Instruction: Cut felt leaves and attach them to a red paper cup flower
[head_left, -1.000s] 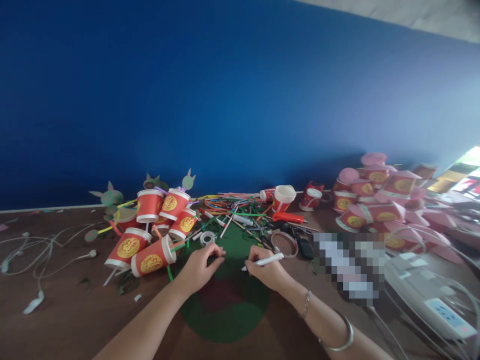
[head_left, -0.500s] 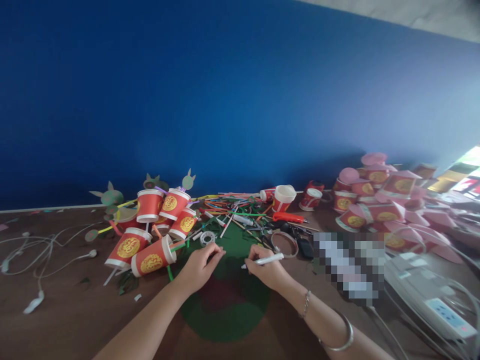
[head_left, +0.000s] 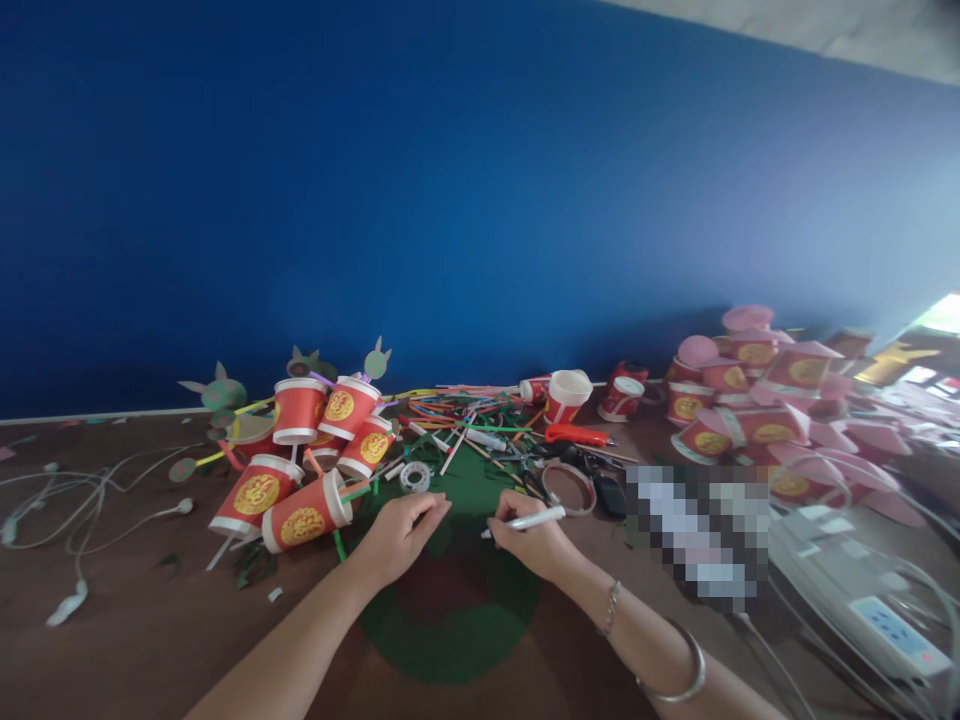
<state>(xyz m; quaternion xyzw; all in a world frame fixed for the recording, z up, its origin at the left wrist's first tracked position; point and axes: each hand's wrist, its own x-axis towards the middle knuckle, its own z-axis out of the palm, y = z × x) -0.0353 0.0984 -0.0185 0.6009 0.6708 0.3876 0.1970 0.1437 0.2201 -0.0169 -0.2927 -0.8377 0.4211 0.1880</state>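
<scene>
A round sheet of green paper (head_left: 450,640) lies on the brown table in front of me, with a dark reddish patch in its middle. My left hand (head_left: 401,535) rests on the paper's left side, its thumb and forefinger stretched to the right and nothing visible between them. On the other side, my right hand (head_left: 529,540) grips a white marker pen (head_left: 536,518) that slants across the fingers. The pen's left end pokes out low beside the fingertips, above the green paper. A roll of tape (head_left: 415,477) lies just beyond my left hand.
Red paper cups (head_left: 304,525) with straws and green animal heads stand at left. Coloured straws (head_left: 442,408) and scraps pile up behind the hands. A red cutter (head_left: 577,434), pink-topped cups (head_left: 772,432) and a power strip (head_left: 892,630) lie right. White earphones (head_left: 69,604) lie far left.
My right hand and the pen have shifted very slightly to the left. My left hand stays in place on the paper.
</scene>
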